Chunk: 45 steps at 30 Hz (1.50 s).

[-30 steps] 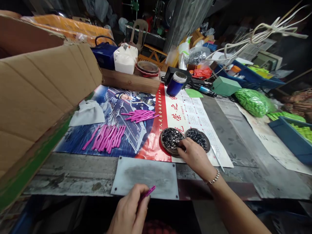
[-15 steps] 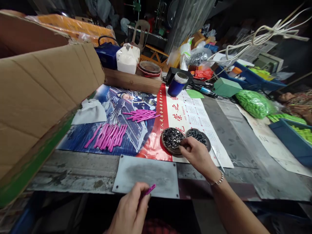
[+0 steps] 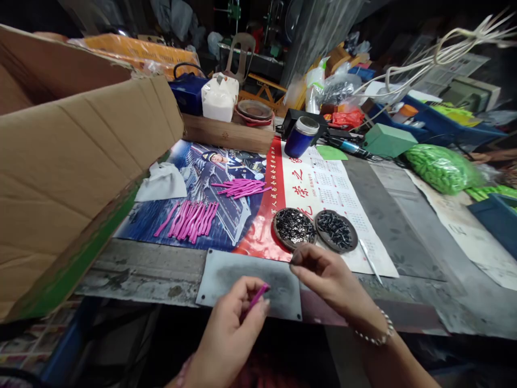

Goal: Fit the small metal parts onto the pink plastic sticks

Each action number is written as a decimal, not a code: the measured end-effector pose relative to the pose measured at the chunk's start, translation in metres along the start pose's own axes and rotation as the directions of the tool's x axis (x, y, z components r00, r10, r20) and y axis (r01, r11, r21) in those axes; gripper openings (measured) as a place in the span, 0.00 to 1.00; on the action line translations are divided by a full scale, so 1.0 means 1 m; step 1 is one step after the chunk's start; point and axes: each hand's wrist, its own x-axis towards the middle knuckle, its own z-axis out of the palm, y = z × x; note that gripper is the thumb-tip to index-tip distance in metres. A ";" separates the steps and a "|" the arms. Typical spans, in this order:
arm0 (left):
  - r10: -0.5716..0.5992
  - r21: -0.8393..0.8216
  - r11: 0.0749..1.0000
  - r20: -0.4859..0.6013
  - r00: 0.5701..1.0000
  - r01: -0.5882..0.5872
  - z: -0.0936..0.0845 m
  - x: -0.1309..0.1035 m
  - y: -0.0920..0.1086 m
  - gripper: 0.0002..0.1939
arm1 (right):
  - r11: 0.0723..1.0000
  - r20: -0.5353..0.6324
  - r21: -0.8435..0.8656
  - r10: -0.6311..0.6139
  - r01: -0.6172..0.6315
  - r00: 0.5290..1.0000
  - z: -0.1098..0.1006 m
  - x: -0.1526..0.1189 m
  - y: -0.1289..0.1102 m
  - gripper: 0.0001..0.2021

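My left hand [image 3: 238, 318] is closed around a small magenta plastic strip [image 3: 258, 295], its end poking out above the near edge of a grey plate [image 3: 214, 275]. Fingers pinched together, my right hand [image 3: 323, 275] hovers just right of that plate; whatever it grips is too small to make out. Just beyond it sits a round dish of small shiny metal parts [image 3: 294, 226]. Beside this stands a second dish of dark, screw-like pieces [image 3: 336, 230]. Two groups of magenta strips lie on the poster, a nearer bunch [image 3: 193, 220] and a farther one [image 3: 242, 187].
A large cardboard box [image 3: 89, 145] stands at the left, next to a white cloth [image 3: 161, 182]. Behind the dishes is a blue cup [image 3: 299, 139]. A white pen-like stick [image 3: 370, 262] lies right of them. Farther right are a bag of green pieces [image 3: 440, 167] and blue bins.
My right hand has come away from the dish of shiny metal parts, toward my left hand and the plate. My left hand has risen a little with the magenta strip.
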 end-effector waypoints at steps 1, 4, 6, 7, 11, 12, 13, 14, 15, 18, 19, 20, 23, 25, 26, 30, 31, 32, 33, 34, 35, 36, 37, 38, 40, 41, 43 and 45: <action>-0.002 -0.015 1.000 0.003 1.000 0.002 0.002 0.002 0.002 0.09 | 1.000 0.042 0.011 -0.008 0.008 0.999 0.005 -0.005 -0.003 0.05; 0.031 -0.028 0.999 0.018 0.999 -0.030 0.005 0.009 0.006 0.09 | 0.999 0.118 0.010 -0.054 0.053 0.992 0.020 -0.016 -0.010 0.04; 0.052 -0.007 0.999 0.015 0.999 -0.052 0.006 0.012 0.006 0.09 | 0.995 0.119 0.004 -0.095 0.095 0.988 0.027 -0.020 -0.010 0.04; 0.054 0.013 0.998 0.007 0.999 -0.054 0.006 0.012 0.006 0.10 | 0.993 0.114 -0.002 -0.113 0.115 0.987 0.030 -0.021 -0.009 0.05; 0.070 0.120 0.991 -0.034 0.997 -0.065 0.005 0.011 0.005 0.12 | 0.983 0.100 -0.077 -0.157 0.165 0.982 0.036 -0.022 -0.006 0.05; 0.088 0.152 0.985 -0.043 0.995 -0.081 0.004 0.011 0.005 0.12 | 0.979 0.104 -0.103 -0.166 0.177 0.981 0.036 -0.023 -0.006 0.06; 0.110 0.184 0.978 -0.050 0.993 -0.099 0.003 0.010 0.005 0.11 | 0.974 0.111 -0.127 -0.174 0.187 0.979 0.037 -0.024 -0.006 0.05; 0.130 0.214 0.970 -0.054 0.990 -0.116 0.003 0.009 0.006 0.11 | 0.969 0.118 -0.150 -0.178 0.194 0.977 0.037 -0.024 -0.007 0.05; 0.148 0.238 0.962 -0.055 0.987 -0.131 0.002 0.009 0.007 0.11 | 0.965 0.125 -0.166 -0.181 0.200 0.975 0.038 -0.025 -0.008 0.05; 0.177 0.259 0.953 -0.051 0.983 -0.158 0.001 0.008 0.007 0.10 | 0.962 0.143 -0.180 -0.182 0.206 0.973 0.038 -0.026 -0.011 0.05; 0.173 0.246 0.957 -0.051 0.984 -0.155 0.001 0.009 0.006 0.10 | 0.964 0.150 -0.172 -0.177 0.202 0.973 0.037 -0.026 -0.011 0.05; 0.159 0.223 0.964 -0.052 0.986 -0.144 0.001 0.009 0.005 0.10 | 0.968 0.157 -0.156 -0.174 0.199 0.972 0.037 -0.026 -0.012 0.05; 0.076 0.106 0.992 -0.059 0.995 -0.069 0.000 0.011 0.001 0.09 | 0.983 0.168 -0.078 -0.153 0.168 0.974 0.036 -0.027 -0.012 0.03; 0.029 0.025 0.999 -0.060 0.998 -0.028 -0.001 0.012 -0.001 0.09 | 0.992 0.159 -0.013 -0.125 0.128 0.979 0.036 -0.027 -0.011 0.03; 0.019 -0.001 1.000 -0.059 0.998 -0.020 -0.002 0.013 -0.002 0.08 | 0.994 0.151 0.019 -0.108 0.107 0.983 0.037 -0.027 -0.011 0.04; 0.043 -0.008 0.999 -0.071 0.997 -0.043 -0.001 0.013 -0.002 0.08 | 0.992 0.055 0.077 -0.107 0.102 0.993 0.046 -0.029 -0.009 0.05; 0.047 -0.007 0.999 -0.079 0.996 -0.048 -0.001 0.013 -0.002 0.08 | 0.991 0.022 0.070 -0.119 0.117 0.993 0.049 -0.029 -0.009 0.05; 0.045 -0.014 0.999 -0.081 0.996 -0.046 0.000 0.012 -0.003 0.08 | 0.990 -0.010 0.055 -0.133 0.133 0.991 0.051 -0.029 -0.009 0.05; 0.034 -0.028 0.999 -0.080 0.996 -0.037 0.000 0.012 -0.003 0.08 | 0.988 -0.037 0.033 -0.148 0.149 0.988 0.053 -0.030 -0.009 0.06; 0.019 -0.046 0.999 -0.073 0.997 -0.022 0.000 0.012 -0.004 0.08 | 0.986 -0.062 0.007 -0.168 0.169 0.984 0.055 -0.030 -0.009 0.06; 0.003 -0.064 0.998 -0.063 0.998 -0.007 0.001 0.012 -0.005 0.08 | 0.982 -0.081 -0.022 -0.191 0.190 0.978 0.056 -0.031 -0.009 0.06; -0.013 -0.078 0.997 -0.049 0.999 0.009 0.001 0.012 -0.005 0.09 | 0.976 -0.100 -0.052 -0.217 0.213 0.971 0.057 -0.032 -0.009 0.06; -0.026 -0.088 0.996 -0.032 0.999 0.023 0.001 0.013 -0.005 0.09 | 0.969 -0.112 -0.078 -0.242 0.234 0.964 0.057 -0.033 -0.009 0.06; -0.034 -0.095 0.995 -0.010 0.999 0.033 0.001 0.013 -0.004 0.10 | 0.963 -0.120 -0.099 -0.260 0.249 0.958 0.056 -0.034 -0.009 0.06; -0.024 -0.102 0.994 0.055 0.998 0.029 0.001 0.012 -0.001 0.10 | 0.961 -0.127 -0.119 -0.266 0.251 0.956 0.053 -0.036 -0.007 0.05; -0.008 -0.096 0.995 0.089 0.996 0.017 0.000 0.012 0.001 0.11 | 0.965 -0.134 -0.115 -0.249 0.235 0.959 0.051 -0.037 -0.006 0.05; 0.034 -0.033 0.999 0.142 0.989 -0.029 0.000 0.009 0.006 0.13 | 0.983 -0.147 -0.070 -0.180 0.172 0.973 0.044 -0.039 -0.003 0.05; 0.070 0.098 0.991 0.161 0.985 -0.086 0.000 0.005 0.010 0.13 | 0.996 -0.143 0.007 -0.091 0.093 0.985 0.037 -0.041 0.000 0.05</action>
